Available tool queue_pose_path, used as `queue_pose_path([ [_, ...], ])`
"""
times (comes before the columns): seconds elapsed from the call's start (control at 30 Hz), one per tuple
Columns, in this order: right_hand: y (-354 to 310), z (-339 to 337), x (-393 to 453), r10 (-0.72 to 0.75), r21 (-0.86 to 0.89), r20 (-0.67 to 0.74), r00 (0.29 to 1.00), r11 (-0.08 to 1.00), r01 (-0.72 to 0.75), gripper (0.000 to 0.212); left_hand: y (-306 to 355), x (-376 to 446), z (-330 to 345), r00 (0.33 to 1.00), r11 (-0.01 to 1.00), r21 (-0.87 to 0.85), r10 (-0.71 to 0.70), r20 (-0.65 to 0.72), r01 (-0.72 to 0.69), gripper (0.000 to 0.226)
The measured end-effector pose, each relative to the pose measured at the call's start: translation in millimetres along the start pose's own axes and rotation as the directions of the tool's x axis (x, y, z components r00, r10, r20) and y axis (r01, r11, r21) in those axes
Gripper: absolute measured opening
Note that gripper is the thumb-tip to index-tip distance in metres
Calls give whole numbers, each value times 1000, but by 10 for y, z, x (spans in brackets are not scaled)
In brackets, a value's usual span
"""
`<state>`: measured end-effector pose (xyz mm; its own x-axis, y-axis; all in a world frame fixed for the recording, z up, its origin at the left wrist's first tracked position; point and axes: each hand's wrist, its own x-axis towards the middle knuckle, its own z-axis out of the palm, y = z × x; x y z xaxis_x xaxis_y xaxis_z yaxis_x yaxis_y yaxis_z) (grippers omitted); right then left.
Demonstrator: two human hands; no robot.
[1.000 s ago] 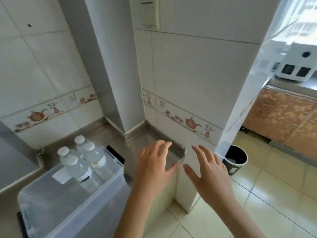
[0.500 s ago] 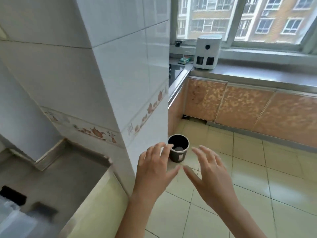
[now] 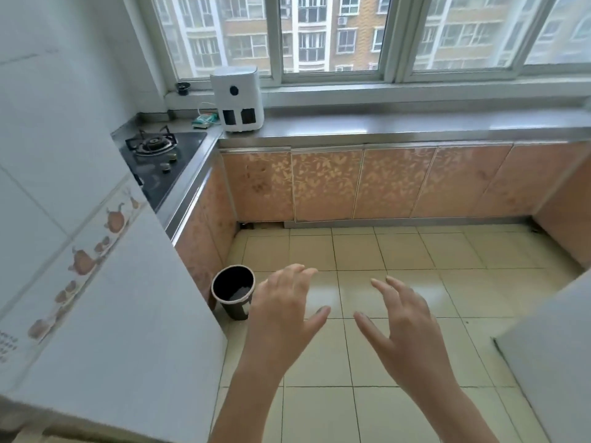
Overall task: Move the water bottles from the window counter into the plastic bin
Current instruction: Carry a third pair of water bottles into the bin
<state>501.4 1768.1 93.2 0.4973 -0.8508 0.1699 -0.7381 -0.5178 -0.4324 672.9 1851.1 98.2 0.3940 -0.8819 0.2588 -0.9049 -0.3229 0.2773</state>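
The steel window counter (image 3: 399, 124) runs under the window across the far side of the room. I see no water bottles on the part of it that shows. The plastic bin is out of view. My left hand (image 3: 281, 314) and my right hand (image 3: 403, 327) float side by side over the tiled floor, low in the middle, palms down and fingers spread. Neither holds anything.
A white appliance (image 3: 237, 99) stands at the counter's left end, next to a gas hob (image 3: 156, 155). A dark waste bin (image 3: 233, 290) sits on the floor by the tiled pillar (image 3: 96, 282). A white surface (image 3: 556, 346) juts in at the right.
My view has swung right, from the bin with bottles past the pillar to the window counter. Both hands kept the same spread pose in front of me.
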Motion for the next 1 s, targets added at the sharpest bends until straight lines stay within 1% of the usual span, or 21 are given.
queue_pose_path([
  [0.17, 400, -68, 384, 119, -17, -34, 992, 993, -119, 75, 280, 691, 312, 991, 992, -21, 128, 32, -127, 62],
  [0.3, 682, -109, 892, 192, -53, -76, 979, 979, -196, 75, 474, 1408, 587, 975, 974, -70, 217, 43, -214, 61],
  [0.4, 889, -187, 1351, 237, -89, -120, 964, 965, -248, 75, 633, 2008, 760, 954, 953, -103, 292, 73, -284, 61],
  [0.5, 1051, -279, 1789, 302, -98, -170, 938, 942, -321, 74, 774, 2599, 886, 926, 925, -102, 373, 55, -366, 61],
  [0.57, 1153, -324, 2020, 340, -96, -202, 919, 927, -364, 71, 881, 2946, 995, 903, 901, -126, 425, 67, -415, 59],
  [0.73, 1409, -425, 2452, 357, -74, -311, 881, 915, -397, 59, 1186, 3557, 1299, 860, 855, -147, 508, 43, -498, 58],
  [1.0, 2269, -568, 3449, 405, -74, -358, 841, 886, -457, 59, 1779, 4639, 1918, 819, 818, -123, 572, 53, -563, 60],
])
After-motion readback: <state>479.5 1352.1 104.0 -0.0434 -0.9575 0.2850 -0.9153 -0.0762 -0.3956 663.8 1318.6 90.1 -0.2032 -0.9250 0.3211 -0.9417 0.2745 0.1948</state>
